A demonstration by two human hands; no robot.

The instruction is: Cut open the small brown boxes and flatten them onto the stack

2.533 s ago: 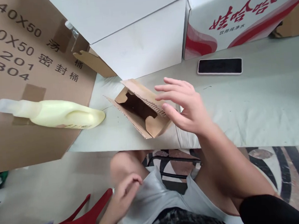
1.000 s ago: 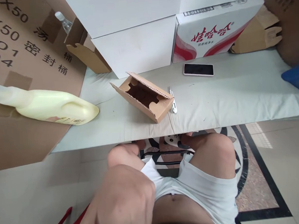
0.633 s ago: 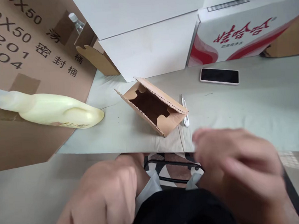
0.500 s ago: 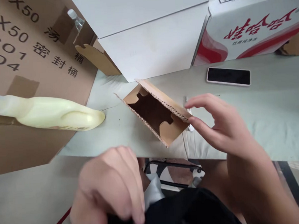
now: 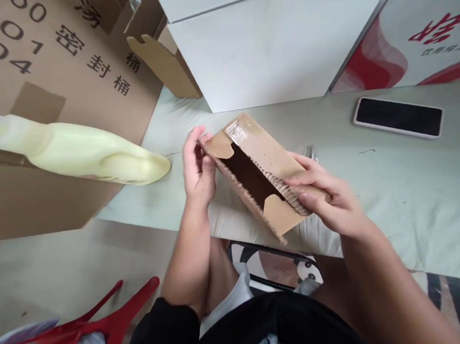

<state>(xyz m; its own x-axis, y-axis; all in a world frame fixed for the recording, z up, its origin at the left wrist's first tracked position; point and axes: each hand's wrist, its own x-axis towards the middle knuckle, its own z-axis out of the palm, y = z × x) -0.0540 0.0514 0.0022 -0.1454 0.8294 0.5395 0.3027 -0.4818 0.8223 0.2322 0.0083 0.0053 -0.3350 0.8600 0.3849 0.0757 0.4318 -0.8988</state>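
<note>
Btwn L grip [image 5: 198,168] & R grip [image 5: 328,196]: cardbd box [image 5: 270,151], clasped by both at opp. sides.

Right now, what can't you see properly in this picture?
Head view:
Held cardboard box: its inside bottom is lost in shadow.
Thin grey thing: mostly hidden by the right hand; can't tell what.
Yellow bottle: cap end cut off by the left edge.
Red-and-white box: cut off by the right edge.
</note>
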